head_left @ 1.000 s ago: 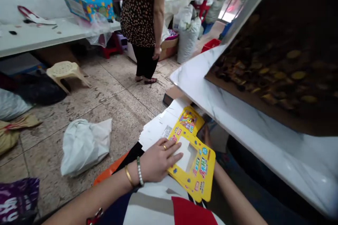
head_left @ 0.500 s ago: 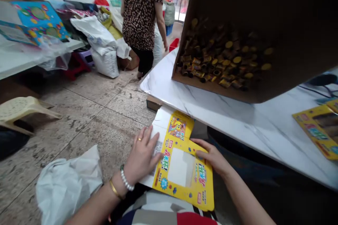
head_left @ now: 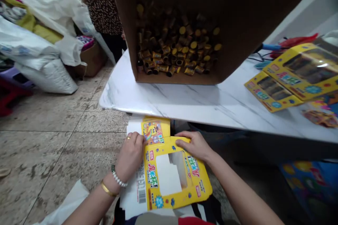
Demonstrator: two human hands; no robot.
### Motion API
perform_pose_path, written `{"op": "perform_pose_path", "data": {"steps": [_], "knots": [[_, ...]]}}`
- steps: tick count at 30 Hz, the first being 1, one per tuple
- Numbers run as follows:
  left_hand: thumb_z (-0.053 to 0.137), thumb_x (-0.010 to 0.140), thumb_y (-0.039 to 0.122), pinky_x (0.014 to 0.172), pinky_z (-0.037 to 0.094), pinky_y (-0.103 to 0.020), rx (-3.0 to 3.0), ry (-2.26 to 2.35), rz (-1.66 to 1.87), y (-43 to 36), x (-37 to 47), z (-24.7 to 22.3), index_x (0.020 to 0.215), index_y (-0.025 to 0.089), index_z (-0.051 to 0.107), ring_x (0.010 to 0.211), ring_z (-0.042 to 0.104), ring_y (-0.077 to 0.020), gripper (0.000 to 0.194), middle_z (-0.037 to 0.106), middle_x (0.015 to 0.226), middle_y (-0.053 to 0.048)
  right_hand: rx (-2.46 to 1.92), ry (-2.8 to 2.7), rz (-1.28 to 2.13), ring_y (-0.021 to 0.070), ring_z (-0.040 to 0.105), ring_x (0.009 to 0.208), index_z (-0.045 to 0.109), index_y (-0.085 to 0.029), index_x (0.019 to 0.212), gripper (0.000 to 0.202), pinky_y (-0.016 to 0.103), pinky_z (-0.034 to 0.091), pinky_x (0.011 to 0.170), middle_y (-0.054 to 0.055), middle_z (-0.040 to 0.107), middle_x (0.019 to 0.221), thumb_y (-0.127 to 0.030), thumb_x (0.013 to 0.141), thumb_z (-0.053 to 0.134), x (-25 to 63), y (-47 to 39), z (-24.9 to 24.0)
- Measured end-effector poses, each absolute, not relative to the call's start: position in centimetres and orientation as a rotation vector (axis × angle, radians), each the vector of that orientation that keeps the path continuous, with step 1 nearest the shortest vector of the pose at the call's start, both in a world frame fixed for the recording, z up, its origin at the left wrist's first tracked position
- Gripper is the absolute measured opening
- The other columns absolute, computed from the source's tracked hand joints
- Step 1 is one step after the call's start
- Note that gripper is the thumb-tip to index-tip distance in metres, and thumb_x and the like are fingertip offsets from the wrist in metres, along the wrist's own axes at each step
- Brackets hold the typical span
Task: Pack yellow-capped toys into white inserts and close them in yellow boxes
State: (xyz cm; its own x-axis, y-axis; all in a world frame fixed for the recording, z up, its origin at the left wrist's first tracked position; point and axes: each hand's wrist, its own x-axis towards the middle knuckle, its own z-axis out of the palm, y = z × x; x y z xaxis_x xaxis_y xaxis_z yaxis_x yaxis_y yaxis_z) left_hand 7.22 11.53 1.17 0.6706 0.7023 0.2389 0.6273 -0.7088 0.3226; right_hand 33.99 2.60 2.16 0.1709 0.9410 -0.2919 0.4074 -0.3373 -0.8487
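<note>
A flattened yellow carton [head_left: 169, 202] with a cut-out window lies across my lap, white card layers showing at its left side. My left hand [head_left: 131, 156], wearing a ring, a bead bracelet and a gold bangle, has its fingers bent together on the carton's left part. At the upper right edge, my right hand [head_left: 195, 146] grips the carton between thumb and fingers. Past the table's near edge stands a large open cardboard box [head_left: 179, 79] on its side, with many small yellow-capped cups [head_left: 182, 51] inside.
The white marbled table [head_left: 163, 98] spans ahead. Assembled yellow window boxes [head_left: 280, 91] sit on its right. A person in a spotted top [head_left: 99, 3] stands behind it at the left. White sacks [head_left: 50, 74] rest on the floor, and a white bag [head_left: 68, 204] lies at lower left.
The view has swung right, bringing the assembled boxes further in. My left hand's spread fingers have closed at the carton's left part. My right hand still holds its edge.
</note>
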Motion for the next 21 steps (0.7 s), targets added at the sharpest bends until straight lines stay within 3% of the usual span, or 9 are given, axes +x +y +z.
{"op": "perform_pose_path", "data": {"steps": [4, 8, 12, 14, 18, 21], "knots": [[0.035, 0.099, 0.018, 0.078, 0.048, -0.044, 2.601, 1.128, 0.543, 11.2, 8.2, -0.1, 0.087, 0.019, 0.051, 0.086, 0.050, -0.0268, 0.019, 0.056, 0.091, -0.012, -1.936, -1.419, 1.056, 0.0200, 0.067, 0.074, 0.079, -0.020, 0.086, 0.033, 0.028, 0.043, 0.064, 0.003, 0.077, 0.083, -0.051, 0.079, 0.069, 34.7, 2.8, 2.5], [0.028, 0.101, 0.024, 0.071, 0.049, -0.040, 2.483, 1.141, 0.430, 11.3, 7.7, 1.0, 0.087, 0.020, 0.047, 0.077, 0.055, -0.0245, 0.024, 0.059, 0.085, -0.011, -1.973, -1.581, 1.050, 0.0177, 0.067, 0.074, 0.079, -0.020, 0.091, 0.034, 0.025, 0.042, 0.061, 0.001, 0.077, 0.083, -0.050, 0.082, 0.067, 34.7, 2.8, 2.0], [0.046, 0.096, 0.030, 0.054, 0.046, -0.026, 2.381, 0.980, 0.170, 10.2, 5.9, 4.3, 0.086, 0.022, 0.049, 0.059, 0.060, -0.0163, 0.013, 0.064, 0.072, 0.000, -1.911, -1.861, 1.037, 0.0147, 0.064, 0.068, 0.078, -0.021, 0.090, 0.030, 0.023, 0.039, 0.058, -0.001, 0.074, 0.076, -0.048, 0.082, 0.068, 34.0, 3.7, 1.6], [0.053, 0.091, 0.025, 0.058, 0.049, -0.026, 2.382, 0.923, 0.077, 9.4, 6.1, 5.8, 0.093, 0.021, 0.054, 0.067, 0.066, -0.0173, 0.005, 0.070, 0.080, -0.002, -1.836, -2.032, 0.994, 0.0139, 0.062, 0.064, 0.078, -0.022, 0.083, 0.029, 0.023, 0.036, 0.057, -0.001, 0.072, 0.069, -0.050, 0.081, 0.070, 33.2, 4.5, 1.7], [0.045, 0.090, 0.012, 0.081, 0.052, -0.038, 2.440, 1.036, 0.010, 9.9, 9.3, 7.3, 0.117, 0.018, 0.059, 0.094, 0.069, -0.0263, 0.031, 0.069, 0.108, -0.013, -1.676, -2.322, 0.821, 0.0152, 0.062, 0.066, 0.074, -0.021, 0.077, 0.036, 0.025, 0.032, 0.059, 0.001, 0.071, 0.070, -0.056, 0.081, 0.070, 31.3, 6.0, 2.6], [0.050, 0.090, 0.014, 0.085, 0.051, -0.043, 2.438, 1.161, -0.050, 12.4, 12.4, 7.4, 0.109, 0.014, 0.064, 0.096, 0.067, -0.0292, 0.024, 0.067, 0.106, -0.017, -1.585, -2.483, 0.692, 0.0186, 0.066, 0.074, 0.073, -0.020, 0.083, 0.040, 0.026, 0.032, 0.060, 0.005, 0.074, 0.080, -0.059, 0.083, 0.068, 30.0, 6.7, 3.7]]}}
